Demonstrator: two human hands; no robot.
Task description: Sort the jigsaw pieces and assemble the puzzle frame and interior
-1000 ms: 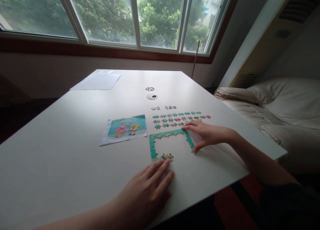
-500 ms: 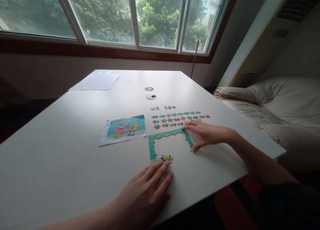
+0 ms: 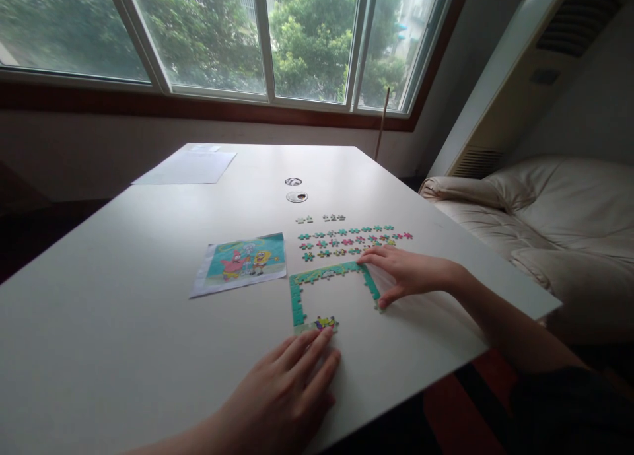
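Note:
A partly joined jigsaw puzzle frame lies flat on the white table, with its left side, top, right side and part of its bottom edge in place. My left hand rests with outstretched fingers at the bottom edge, fingertips touching the pieces with the yellow and purple print. Along the right side lies my right hand, thumb and fingers spread, touching the top right corner and the lower right end. Beyond the frame, loose puzzle pieces lie in several rows, a few partly hidden behind my right hand.
A printed reference picture of cartoon figures lies left of the puzzle. Farther back are two round discs and a sheet of paper on the table. A cream sofa stands to the right, below the windows' side wall.
The view has shifted slightly, so the table sits a little lower and to the left. Both hands keep their places on the puzzle frame.

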